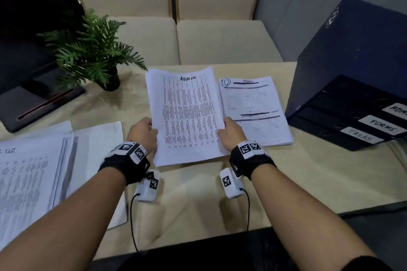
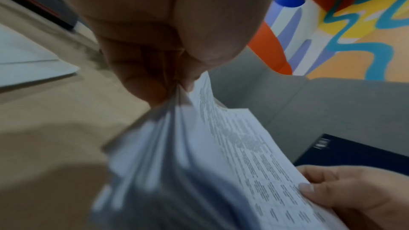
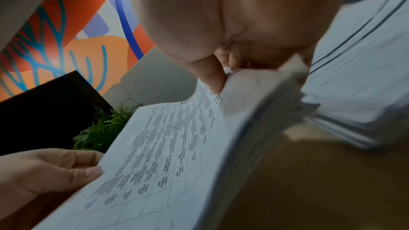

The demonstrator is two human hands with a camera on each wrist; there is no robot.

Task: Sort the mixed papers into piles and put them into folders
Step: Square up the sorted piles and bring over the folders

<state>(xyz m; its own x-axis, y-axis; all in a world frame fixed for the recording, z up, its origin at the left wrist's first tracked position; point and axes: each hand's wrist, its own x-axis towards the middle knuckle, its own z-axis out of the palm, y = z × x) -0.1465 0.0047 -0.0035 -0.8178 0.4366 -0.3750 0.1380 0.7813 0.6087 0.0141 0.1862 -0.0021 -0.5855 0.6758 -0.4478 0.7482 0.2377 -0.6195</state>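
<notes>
- Two hands hold one ADMIN stack over the beige-covered table. The left hand pinches its left edge and the right hand pinches its right edge.
- FORMS pile lies flat just right of the stack. Task-list pile lies at the table's left.
- Three labelled folders are stacked at the right.
- Cream bench cushions stand behind the table, with a potted fern at rear left.
- Only the wrist views show a coloured wall mural and each thumb pressed on the top sheet.
</notes>
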